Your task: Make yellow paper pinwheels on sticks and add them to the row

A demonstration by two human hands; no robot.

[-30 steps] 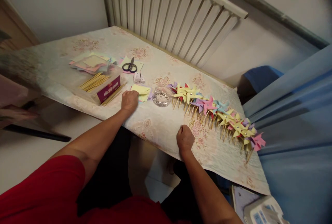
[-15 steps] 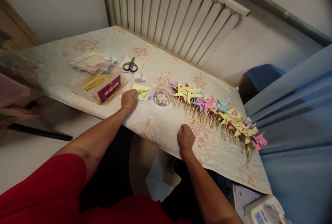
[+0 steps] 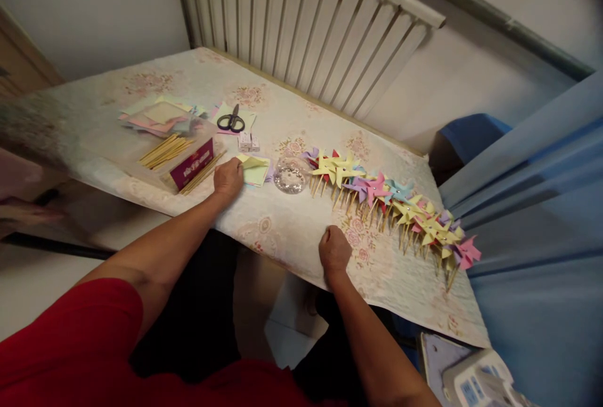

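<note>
The fingertips of the left hand seem to pinch the left edge of a yellow paper, its top side bent up, apparently so one sheet can be parted from the paper stack under it. The right hand is curled into a fist near the table's near edge; whether it grips anything, I cannot tell.

Just right of the stack sits a round clear dish of small shiny pieces, between the two hands' reach, likely for easy picking. Left of the left hand, sticks lie bundled in a clear box, which probably keeps them from rolling. Beyond the stack, on the far side, are small white boxes and scissors resting on more paper. To the right, pinwheels overlap in a slanting row, sticks toward the near side, perhaps to save room.
</note>
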